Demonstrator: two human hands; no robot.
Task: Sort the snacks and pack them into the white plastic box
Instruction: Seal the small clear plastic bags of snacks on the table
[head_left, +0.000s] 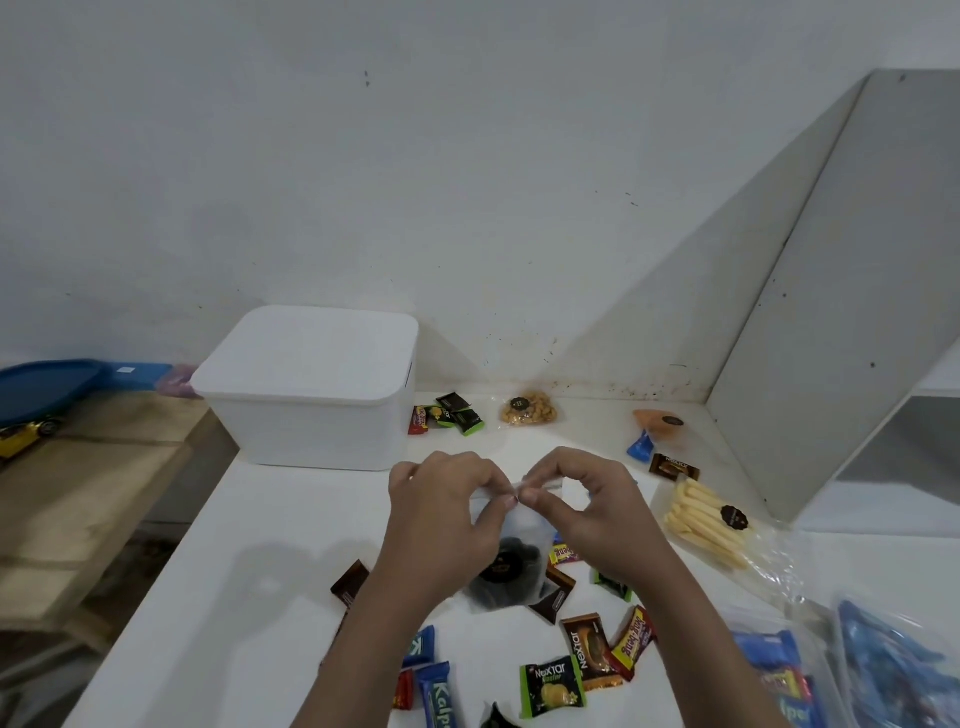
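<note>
Pouch (506, 566) of dark snacks: both hands pinched its top seal.
Left hand (441, 514) and right hand (582, 504) should press evenly along it.

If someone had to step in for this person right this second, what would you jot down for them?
Left hand and right hand: both pinch the top edge of a clear bag of dark snacks, held above the table.
White plastic box: back left on the table, lid on.
Loose snacks: nut bag and cheese sticks lie towards the back and right; small wrapped packets are scattered near the front.
Done: nothing visibly packed.
Left: finish with the bag, open the box, sort and pack everything.
</note>
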